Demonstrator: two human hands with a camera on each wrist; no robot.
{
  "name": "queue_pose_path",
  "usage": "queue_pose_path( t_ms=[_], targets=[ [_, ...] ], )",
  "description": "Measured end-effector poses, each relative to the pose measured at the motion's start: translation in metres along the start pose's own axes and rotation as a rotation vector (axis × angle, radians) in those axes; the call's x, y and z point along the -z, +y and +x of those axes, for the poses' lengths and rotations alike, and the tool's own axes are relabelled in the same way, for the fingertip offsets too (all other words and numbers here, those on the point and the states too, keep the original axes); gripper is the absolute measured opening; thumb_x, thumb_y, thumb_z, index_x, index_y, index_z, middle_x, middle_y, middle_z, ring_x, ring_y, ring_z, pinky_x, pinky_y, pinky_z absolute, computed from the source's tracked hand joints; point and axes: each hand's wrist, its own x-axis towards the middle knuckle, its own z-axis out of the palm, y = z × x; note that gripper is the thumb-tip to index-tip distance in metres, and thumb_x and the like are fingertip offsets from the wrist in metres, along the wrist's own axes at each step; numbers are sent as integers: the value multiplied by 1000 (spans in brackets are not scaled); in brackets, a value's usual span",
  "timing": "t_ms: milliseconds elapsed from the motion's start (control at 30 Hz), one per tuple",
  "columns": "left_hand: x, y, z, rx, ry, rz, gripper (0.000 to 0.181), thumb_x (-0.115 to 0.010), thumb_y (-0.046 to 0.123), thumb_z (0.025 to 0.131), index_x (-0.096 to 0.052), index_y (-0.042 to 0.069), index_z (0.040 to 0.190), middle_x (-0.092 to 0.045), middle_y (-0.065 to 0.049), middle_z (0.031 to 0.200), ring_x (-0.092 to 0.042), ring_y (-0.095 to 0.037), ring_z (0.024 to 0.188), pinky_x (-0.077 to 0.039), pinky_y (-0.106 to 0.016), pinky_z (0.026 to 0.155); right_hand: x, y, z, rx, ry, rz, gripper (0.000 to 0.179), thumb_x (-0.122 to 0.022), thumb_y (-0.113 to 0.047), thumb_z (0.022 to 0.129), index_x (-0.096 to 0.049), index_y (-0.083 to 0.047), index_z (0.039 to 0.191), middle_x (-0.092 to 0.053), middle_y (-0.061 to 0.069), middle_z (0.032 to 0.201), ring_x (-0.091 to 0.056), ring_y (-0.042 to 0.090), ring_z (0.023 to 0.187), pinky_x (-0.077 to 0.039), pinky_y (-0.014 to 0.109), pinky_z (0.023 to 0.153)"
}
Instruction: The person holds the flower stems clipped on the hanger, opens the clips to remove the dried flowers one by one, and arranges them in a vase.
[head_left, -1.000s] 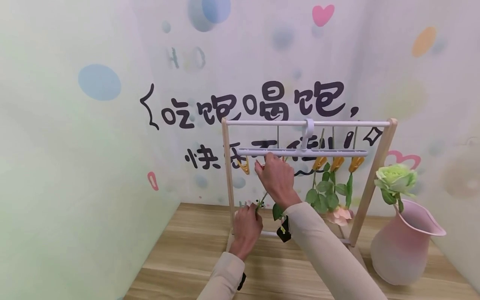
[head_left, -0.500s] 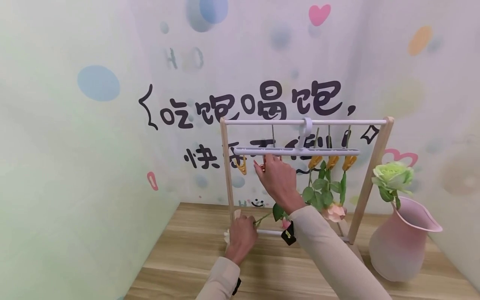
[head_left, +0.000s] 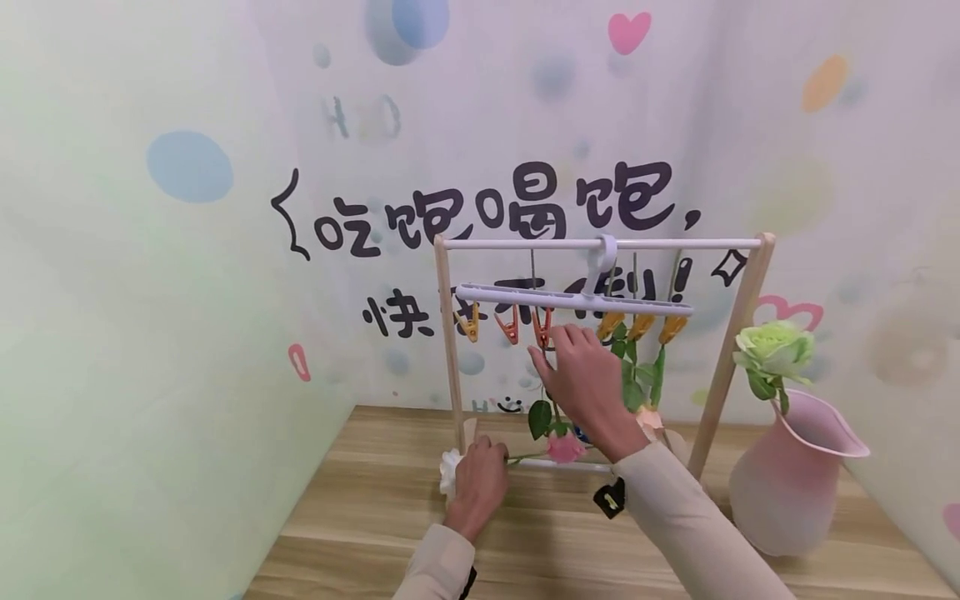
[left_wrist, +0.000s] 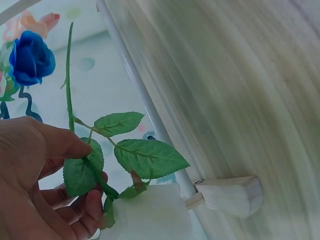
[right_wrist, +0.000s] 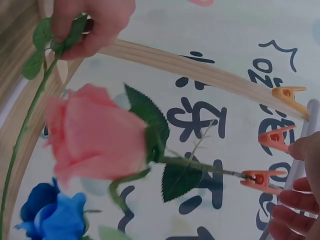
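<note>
My left hand pinches the green leafy stem of a white rose low by the rack's left foot. The stem reaches right, towards a pink rose that hangs head down. A red clip on the white hanger grips the pink rose's stem. Just right of that clip, below the hanger, is my right hand. Its fingers are loosely bent, with nothing seen between them. To the left hang another red clip and a yellow clip, both without flowers.
A wooden rack with a white top rod holds the hanger. Yellow clips on its right side hold hanging flowers, among them a peach one. A blue rose hangs too. A pink vase with a green rose stands right.
My right hand has moved right and down off the red clips, uncovering them and the pink rose. The left hand has lowered with the white rose. The hanger now tilts down to the right.
</note>
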Motion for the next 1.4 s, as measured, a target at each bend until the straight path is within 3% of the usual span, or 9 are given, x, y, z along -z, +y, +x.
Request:
queue_pose_path(
  t_ms=[267,567,767,933,1067,1267,1400],
  targets=[
    [3,4,-8,-45,-13,4,14,-68,3,78,-76,11,87,-56,-5,81,-56,-21,72,-47,-32,55,15,32,-40,65,61,-42,30,-76,-25,85,-70,1,98,-70,17,99,-66,34,86,-58,45,64],
    [7,10,-15,-80,-24,-17,15,-69,5,81,-76,13,91,-58,-3,91,-58,-21,83,-49,-32,58,22,59,-99,150,36,-55,26,-72,-18,81,-69,3,94,-70,19,99,-66,37,83,-57,48,66],
    [14,18,-19,-97,-36,-49,13,-70,6,81,-75,14,90,-58,-2,92,-56,-20,84,-48,-31,57,21,56,-135,233,-85,-59,20,-60,-22,84,-65,-2,86,-66,13,86,-61,28,73,-55,40,59],
    [20,24,-20,-107,-46,-39,14,-70,9,81,-75,15,92,-59,-2,95,-57,-18,86,-49,-30,55,6,45,-163,227,-241,-61,12,-68,-22,80,-64,-10,82,-61,3,81,-58,19,70,-46,30,47],
    [25,28,-20,-109,-67,-37,16,-69,10,82,-75,17,95,-60,-1,98,-58,-17,89,-48,-30,54,-6,38,-179,213,-341,-45,19,-78,-25,77,-64,-14,82,-60,0,83,-60,17,75,-49,31,50],
    [31,34,-21,-111,-78,-43,16,-69,11,82,-75,17,95,-59,0,99,-57,-16,88,-45,-28,50,-16,35,-190,197,-399,-3,24,-83,-25,76,-61,-16,79,-55,-3,77,-58,16,71,-47,31,51],
    [37,37,-22,-118,-80,-49,16,-68,10,82,-75,16,95,-60,-1,99,-57,-16,87,-43,-27,49,-18,35,-193,201,-395,-5,22,-81,-22,77,-60,-16,77,-53,-3,73,-58,16,65,-44,30,47]
  ],
)
